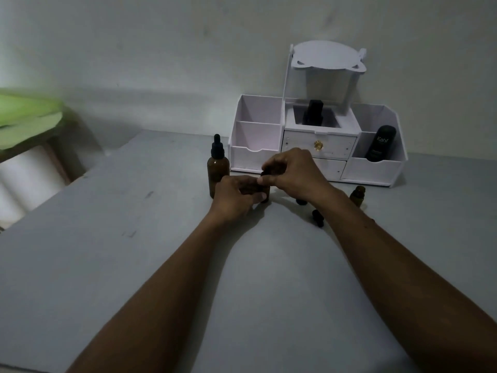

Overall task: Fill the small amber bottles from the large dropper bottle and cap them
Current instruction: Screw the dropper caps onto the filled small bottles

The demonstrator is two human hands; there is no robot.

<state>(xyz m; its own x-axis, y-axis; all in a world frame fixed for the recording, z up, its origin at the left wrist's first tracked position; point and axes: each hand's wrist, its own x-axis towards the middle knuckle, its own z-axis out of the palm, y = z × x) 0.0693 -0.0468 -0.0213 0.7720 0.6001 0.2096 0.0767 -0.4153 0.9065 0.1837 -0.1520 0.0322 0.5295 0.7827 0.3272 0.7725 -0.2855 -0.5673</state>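
The large amber dropper bottle stands upright on the grey table, its black dropper top on. Just right of it, my left hand wraps a small amber bottle, mostly hidden by my fingers. My right hand pinches the black cap at that bottle's top. Another small amber bottle stands uncapped at the right. A black cap lies on the table beside my right forearm, and another dark cap peeks out under my right wrist.
A white desk organiser with drawers stands against the wall behind my hands. It holds a black bottle in the middle and a black Kahf tube at the right. A green-topped stool stands off the table's left.
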